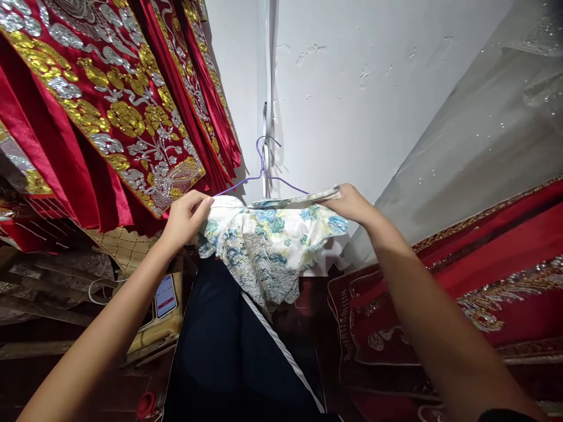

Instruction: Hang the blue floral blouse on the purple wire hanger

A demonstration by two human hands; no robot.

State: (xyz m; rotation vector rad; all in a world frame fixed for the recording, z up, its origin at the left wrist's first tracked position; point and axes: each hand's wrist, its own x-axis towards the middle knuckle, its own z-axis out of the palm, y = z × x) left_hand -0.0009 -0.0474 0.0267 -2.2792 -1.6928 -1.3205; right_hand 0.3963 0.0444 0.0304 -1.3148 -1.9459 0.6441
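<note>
A white garment (281, 228) with blue and yellow flowers and a wavy grey-blue pattern hangs in front of me on a thin purple hanger (240, 184). My left hand (187, 218) pinches its upper left edge, thumb on top. At the upper right, my right hand (353, 204) grips the other end of a straight folded band along the top, its fingertips partly hidden behind the cloth. The band is stretched between both hands. Below, the cloth droops in folds to a point. A striped white strip (281, 344) runs down across my dark trousers (213, 340).
The hanger's hook is at a metal pole (268, 76) against a white wall (352, 99). Red embroidered garments (127, 117) hang at left. Sheer grey fabric (466, 146) and red cloth (519, 305) fill the right. A lit phone (166, 296) rests at lower left.
</note>
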